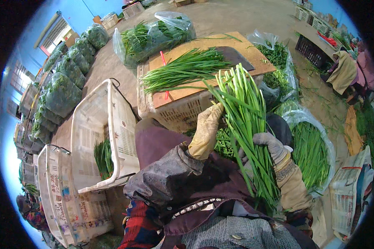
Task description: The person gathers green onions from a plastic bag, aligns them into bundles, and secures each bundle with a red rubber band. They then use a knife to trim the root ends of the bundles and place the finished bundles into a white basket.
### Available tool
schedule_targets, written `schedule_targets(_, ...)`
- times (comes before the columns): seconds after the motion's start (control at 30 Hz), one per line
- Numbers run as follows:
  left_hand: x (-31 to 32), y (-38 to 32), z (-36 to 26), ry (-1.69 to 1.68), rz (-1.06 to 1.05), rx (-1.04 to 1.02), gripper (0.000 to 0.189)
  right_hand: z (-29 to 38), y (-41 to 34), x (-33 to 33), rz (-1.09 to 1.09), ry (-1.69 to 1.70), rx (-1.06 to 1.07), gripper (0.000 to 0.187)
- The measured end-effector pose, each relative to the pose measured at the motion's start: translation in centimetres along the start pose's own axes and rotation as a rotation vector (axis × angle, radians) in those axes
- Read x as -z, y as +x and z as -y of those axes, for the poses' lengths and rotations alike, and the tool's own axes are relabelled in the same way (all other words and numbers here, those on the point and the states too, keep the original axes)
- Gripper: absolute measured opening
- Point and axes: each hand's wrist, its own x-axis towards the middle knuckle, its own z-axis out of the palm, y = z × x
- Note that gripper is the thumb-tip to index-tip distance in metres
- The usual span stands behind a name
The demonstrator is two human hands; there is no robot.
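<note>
My right hand (pixel 271 148), in a grey-and-tan glove, grips a thick bunch of green garlic chives (pixel 247 105) from the right side. The pale stalk ends point up and away; the leaves hang toward my lap. My left hand (pixel 208 129), in a yellowish glove, has its fingers pinched at the bunch's left edge, near the pale ends. Beyond both hands, a loose pile of chives (pixel 187 67) lies on a wooden board (pixel 258 59) over a red strip (pixel 162 58). A dark flat sheet (pixel 237 58) is partly under that pile. The board rests on a plastic crate (pixel 184 110).
To my left, a tilted white crate (pixel 92 112) holds some chives (pixel 104 158), beside stacked crates (pixel 59 199). Open plastic bags of greens stand right (pixel 311 152) and behind the board (pixel 162 34). Filled bags (pixel 64 93) line the left wall. Another person (pixel 346 68) sits far right.
</note>
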Motion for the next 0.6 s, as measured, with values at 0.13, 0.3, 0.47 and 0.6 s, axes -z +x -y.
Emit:
schedule_targets(0.13,1.2,0.0,1.5,0.022,-0.111,-0.036,0.033,-0.5,0.7,-0.1,0.097,-0.043,0.001,0.051)
schedule_targets(0.3,1.8,0.4,1.5,0.019,-0.167,-0.007,0.038,-1.8,1.4,0.6,-0.037,-0.235,0.048,0.062)
schedule_targets(0.47,1.2,-1.2,0.8,-0.391,0.014,0.095,0.057,-2.1,1.4,1.4,0.021,-0.276,0.13,0.059)
schedule_targets(0.6,1.4,-3.4,1.4,-0.474,0.216,0.106,0.071,-1.8,1.0,1.2,-0.014,-0.269,0.115,0.059)
